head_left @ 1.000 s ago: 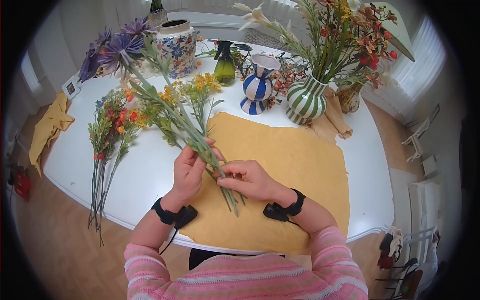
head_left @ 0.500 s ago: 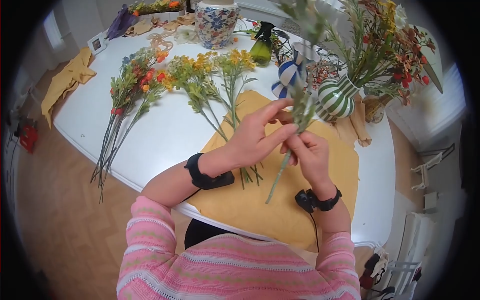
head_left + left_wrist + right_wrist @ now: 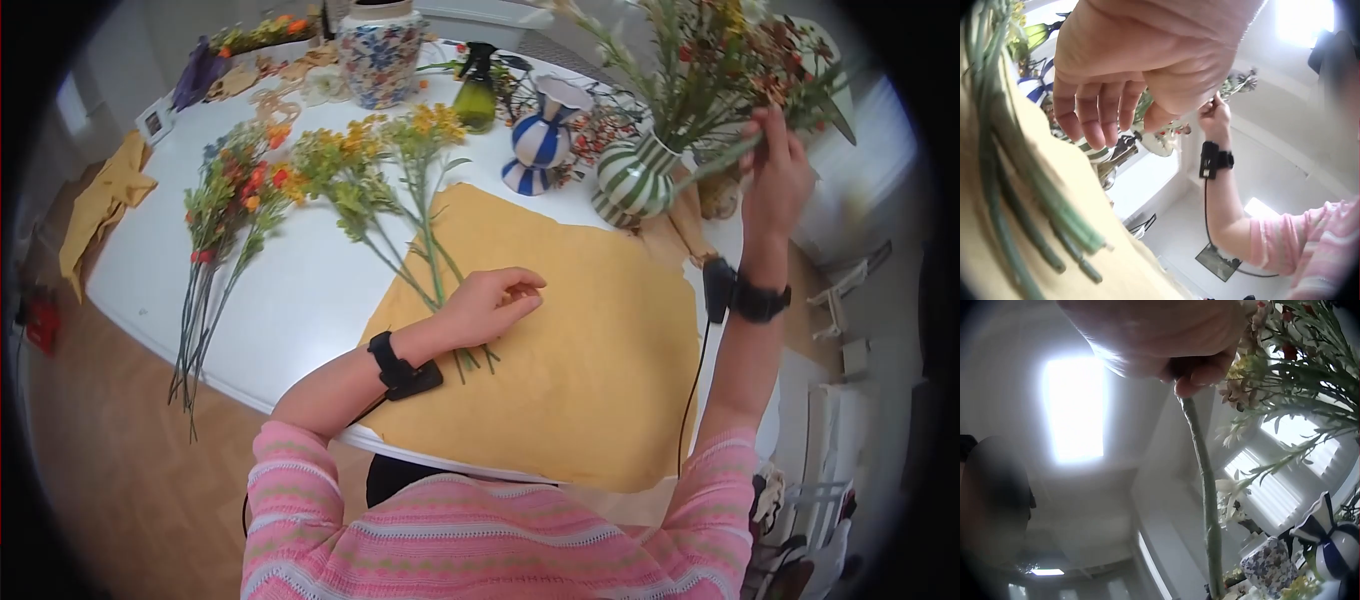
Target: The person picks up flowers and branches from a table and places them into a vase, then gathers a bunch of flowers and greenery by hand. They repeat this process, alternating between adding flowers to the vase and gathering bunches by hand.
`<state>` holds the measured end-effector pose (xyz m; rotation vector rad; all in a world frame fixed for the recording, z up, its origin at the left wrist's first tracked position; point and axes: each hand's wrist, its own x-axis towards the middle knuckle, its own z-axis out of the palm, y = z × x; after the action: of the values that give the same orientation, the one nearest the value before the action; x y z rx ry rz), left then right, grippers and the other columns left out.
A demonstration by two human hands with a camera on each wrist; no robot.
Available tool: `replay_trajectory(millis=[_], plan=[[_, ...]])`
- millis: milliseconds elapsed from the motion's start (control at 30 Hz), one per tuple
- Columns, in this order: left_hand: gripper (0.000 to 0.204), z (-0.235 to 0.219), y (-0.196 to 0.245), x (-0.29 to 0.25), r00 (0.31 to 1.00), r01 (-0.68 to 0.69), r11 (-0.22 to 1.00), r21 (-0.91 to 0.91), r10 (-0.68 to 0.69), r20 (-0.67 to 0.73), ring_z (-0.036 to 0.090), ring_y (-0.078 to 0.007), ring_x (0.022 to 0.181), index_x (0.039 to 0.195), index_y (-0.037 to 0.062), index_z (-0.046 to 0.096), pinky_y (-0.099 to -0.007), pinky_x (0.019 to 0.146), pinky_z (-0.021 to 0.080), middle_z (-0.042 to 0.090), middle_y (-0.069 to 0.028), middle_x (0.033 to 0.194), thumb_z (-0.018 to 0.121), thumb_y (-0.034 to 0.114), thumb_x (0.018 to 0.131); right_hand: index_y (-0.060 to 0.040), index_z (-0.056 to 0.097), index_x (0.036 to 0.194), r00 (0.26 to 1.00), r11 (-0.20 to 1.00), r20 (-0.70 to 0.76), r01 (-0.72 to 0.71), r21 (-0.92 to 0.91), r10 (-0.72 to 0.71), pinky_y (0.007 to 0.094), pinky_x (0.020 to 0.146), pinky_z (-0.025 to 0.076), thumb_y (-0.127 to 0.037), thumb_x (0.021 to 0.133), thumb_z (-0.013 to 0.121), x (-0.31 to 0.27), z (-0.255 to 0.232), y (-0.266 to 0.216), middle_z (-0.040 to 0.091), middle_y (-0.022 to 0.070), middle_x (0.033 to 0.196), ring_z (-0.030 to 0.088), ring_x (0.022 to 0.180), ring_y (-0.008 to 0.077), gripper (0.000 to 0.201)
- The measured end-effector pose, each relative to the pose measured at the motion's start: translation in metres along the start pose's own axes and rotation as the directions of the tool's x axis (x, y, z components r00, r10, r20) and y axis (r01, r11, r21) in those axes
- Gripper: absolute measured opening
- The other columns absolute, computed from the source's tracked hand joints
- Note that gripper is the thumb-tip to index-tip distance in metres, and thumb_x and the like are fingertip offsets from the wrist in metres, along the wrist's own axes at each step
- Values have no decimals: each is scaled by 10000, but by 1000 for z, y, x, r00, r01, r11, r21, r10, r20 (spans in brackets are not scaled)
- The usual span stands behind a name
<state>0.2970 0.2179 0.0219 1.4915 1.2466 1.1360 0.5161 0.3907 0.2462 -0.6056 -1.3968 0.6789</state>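
Up at the right, my right hand (image 3: pixel 775 190) holds a flower by its thick green stem (image 3: pixel 1205 481), which runs down from the fingers in the right wrist view. In the left wrist view the flower's dull purple head (image 3: pixel 1244 81) shows above that hand. My left hand (image 3: pixel 490 305) holds nothing, its fingers loosely bent over the tan wrapping sheet (image 3: pixel 590 380). Beneath the left wrist lie the stems (image 3: pixel 432 265) of yellow flowers (image 3: pixel 435 125), their cut ends on the sheet.
Left on the white table (image 3: pixel 290 300) lies a bunch of red and orange flowers (image 3: pixel 240 190). Behind the sheet stand a blue-striped vase (image 3: pixel 541 143), a green spray bottle (image 3: pixel 476 95) and a floral jar (image 3: pixel 380 55). A green-striped vase (image 3: pixel 636 180) holds a tall arrangement near the right hand.
Both hands held the purple-flower stems together over the sheet. Now the left has let go, and the right has carried a flower up and right beside the green-striped vase.
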Motion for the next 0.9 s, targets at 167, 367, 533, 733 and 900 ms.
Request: replay_trajectory(millis=[167,367,533,733,900], plan=[[296,0,-26,10,985,96,995,29,-99,140,632,-117,933,1149,-5,626,-250,807,503,680,-75,1029,630,191,928,5,693,886,985,979,-60,155,-135,-165,180,492,396,-279,964,602,81,-13,24,680,36,773,541,514,65,308],[289,-3,-36,15,972,153,988,29,-156,177,629,-103,921,1128,-12,633,-244,809,496,686,-58,996,637,191,922,-86,730,825,964,675,-45,149,-723,-261,258,556,457,-450,943,565,87,-12,60,668,19,595,633,542,96,416],[258,1,-41,15,981,146,989,-15,-143,130,610,-91,800,1074,-27,652,-237,743,499,674,-43,878,643,158,894,-116,728,792,919,551,-24,214,-807,-392,322,610,483,-480,927,542,93,-17,99,641,42,540,660,578,173,430],[267,0,-40,15,975,155,987,44,-160,152,610,-75,846,1105,2,649,-227,750,490,680,-26,934,642,199,925,-78,715,783,928,446,-7,173,-878,-373,365,667,499,-476,917,527,84,-18,121,656,72,570,678,668,266,460],[264,3,-34,14,979,163,986,29,-165,123,596,-76,780,1073,-14,670,-231,733,493,673,-27,860,653,176,891,-42,711,769,970,436,18,126,-891,-244,422,709,511,-448,913,518,77,-15,123,649,99,572,675,731,338,472]])
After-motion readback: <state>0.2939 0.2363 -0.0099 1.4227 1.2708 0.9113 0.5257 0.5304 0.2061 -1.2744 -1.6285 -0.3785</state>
